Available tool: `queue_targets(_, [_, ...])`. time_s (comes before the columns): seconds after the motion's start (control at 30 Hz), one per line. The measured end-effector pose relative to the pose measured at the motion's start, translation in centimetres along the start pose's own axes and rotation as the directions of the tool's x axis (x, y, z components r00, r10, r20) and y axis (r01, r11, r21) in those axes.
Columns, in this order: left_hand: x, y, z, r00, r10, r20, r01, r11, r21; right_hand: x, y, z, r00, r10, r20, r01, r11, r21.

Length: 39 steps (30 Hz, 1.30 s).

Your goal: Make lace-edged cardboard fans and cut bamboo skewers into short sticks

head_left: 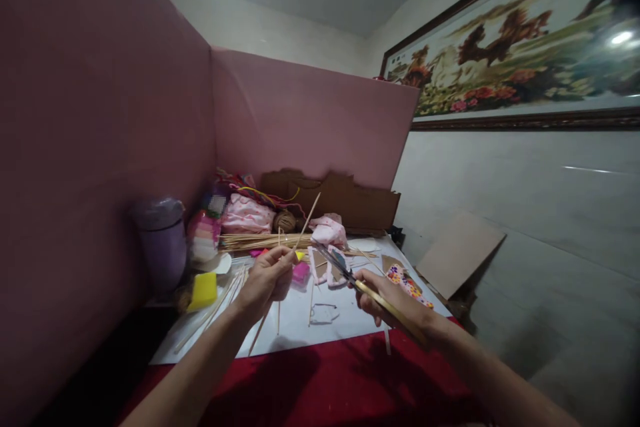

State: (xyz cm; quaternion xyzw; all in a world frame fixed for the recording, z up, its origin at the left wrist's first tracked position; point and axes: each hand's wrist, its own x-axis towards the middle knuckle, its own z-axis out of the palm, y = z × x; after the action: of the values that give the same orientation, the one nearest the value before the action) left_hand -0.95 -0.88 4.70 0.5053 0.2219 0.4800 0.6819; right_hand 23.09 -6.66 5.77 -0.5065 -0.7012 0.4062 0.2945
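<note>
My left hand point(270, 277) is closed around a thin wooden stick point(309, 219). The stick slants up and to the right above the fist, and its lower part comes out below. In my right hand point(383, 295) is a pair of shears point(373, 295) with yellow handles, its dark blades pointing up and left. The blade tips are near the stick but appear apart from it. Beneath the blades lie pink-edged cut-out pieces point(320, 265). A pink lump point(301, 273) sits just beyond my left hand.
A bundle of sticks point(260, 241) lies across the white sheet point(300, 340) on a red cloth point(330, 387). Behind stand a ball of twine point(285, 221) and torn cardboard point(360, 200). A yellow block point(203, 291) and a purple bin point(163, 247) are left; flowered pieces point(405, 280) lie right.
</note>
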Motion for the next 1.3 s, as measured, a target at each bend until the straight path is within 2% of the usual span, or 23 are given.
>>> queue_targets(0.2, [-0.1,0.0,0.4,0.997,-0.052,-0.061,0.056,0.996,0.07,1.0,-1.3,1.1,0.997,-0.076,0.024,0.079,0.981,-0.176])
queue_targets(0.6, [0.0,0.0,0.9,0.983,-0.1,-0.152,0.122,0.982,0.144,3.1,-1.5,2.2,0.99,-0.138,0.029,0.141,0.972,-0.187])
queue_targets(1.03, [0.0,0.0,0.6,0.985,-0.071,-0.155,0.1,0.977,0.186,3.1,-2.3,2.4,0.992,-0.11,0.069,0.116,0.988,-0.105])
queue_targets(1.3, [0.2,-0.2,0.6,0.984,-0.028,-0.178,0.067,0.974,0.218,3.4,-2.2,2.3,0.991,-0.125,0.054,0.132,0.98,-0.146])
